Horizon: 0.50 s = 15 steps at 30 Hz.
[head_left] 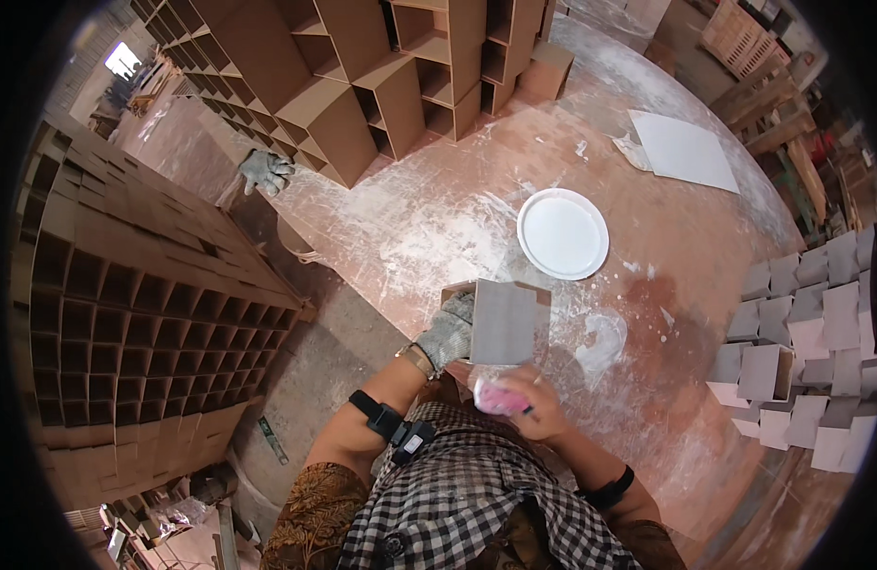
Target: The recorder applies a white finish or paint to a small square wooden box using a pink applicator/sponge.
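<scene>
My left hand (448, 332), in a grey knitted glove, grips a small cardboard box (504, 323) by its left side. Some of its fingers are hidden behind or inside the box. The box's upward face is grey and looks coated, while brown card shows at its edges. Just below it, my bare right hand (537, 407) is closed round a pink-and-white pad (500, 396), perhaps a sponge, smeared by motion. A shallow round white dish (564, 194) sits on the table beyond the box, with a white surface inside.
Brown cardboard boxes (339, 133) are stacked at the table's far left. Grey-faced boxes (804, 342) crowd the right side. A tall box stack (144, 328) stands left. A grey glove (265, 172) lies by the table's left edge. White sheet (687, 150) lies far right on the white-smeared table (438, 218).
</scene>
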Tool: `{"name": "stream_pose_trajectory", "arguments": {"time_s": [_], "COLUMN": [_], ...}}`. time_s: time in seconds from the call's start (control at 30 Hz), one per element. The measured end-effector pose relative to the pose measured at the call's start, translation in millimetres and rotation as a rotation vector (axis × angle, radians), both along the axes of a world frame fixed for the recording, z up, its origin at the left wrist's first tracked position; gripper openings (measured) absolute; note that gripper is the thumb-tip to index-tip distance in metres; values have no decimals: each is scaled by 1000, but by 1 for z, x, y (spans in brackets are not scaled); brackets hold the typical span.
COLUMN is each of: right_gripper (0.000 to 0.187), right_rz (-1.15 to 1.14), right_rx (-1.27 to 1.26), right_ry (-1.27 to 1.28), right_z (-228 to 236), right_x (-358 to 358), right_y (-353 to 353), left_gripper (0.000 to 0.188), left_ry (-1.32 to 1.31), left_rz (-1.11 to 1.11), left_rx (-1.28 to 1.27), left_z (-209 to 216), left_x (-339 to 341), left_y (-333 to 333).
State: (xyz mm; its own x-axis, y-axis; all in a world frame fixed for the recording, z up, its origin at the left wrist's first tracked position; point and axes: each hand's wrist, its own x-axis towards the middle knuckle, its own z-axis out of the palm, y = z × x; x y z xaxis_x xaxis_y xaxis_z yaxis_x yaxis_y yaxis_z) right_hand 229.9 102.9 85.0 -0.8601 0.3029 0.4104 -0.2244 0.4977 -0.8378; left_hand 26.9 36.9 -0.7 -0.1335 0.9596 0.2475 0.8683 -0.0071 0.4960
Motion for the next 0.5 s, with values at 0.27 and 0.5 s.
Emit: {"name": "stream_pose_trajectory", "arguments": {"time_s": [0.27,0.5], "right_gripper": [32,48], "right_rz": [-332,-82], "right_rx": [102,306], "right_ry": [62,-27], "right_z": [13,6], "right_x": [-96,-42], "right_y": [58,9], "left_gripper": [39,43], "left_ry": [-599,-289], "left_rz": [-16,-136], "left_rx": [-212,-130], "left_z": [-15,-24], "left_x": [-4,1], "left_y": [11,7]}}
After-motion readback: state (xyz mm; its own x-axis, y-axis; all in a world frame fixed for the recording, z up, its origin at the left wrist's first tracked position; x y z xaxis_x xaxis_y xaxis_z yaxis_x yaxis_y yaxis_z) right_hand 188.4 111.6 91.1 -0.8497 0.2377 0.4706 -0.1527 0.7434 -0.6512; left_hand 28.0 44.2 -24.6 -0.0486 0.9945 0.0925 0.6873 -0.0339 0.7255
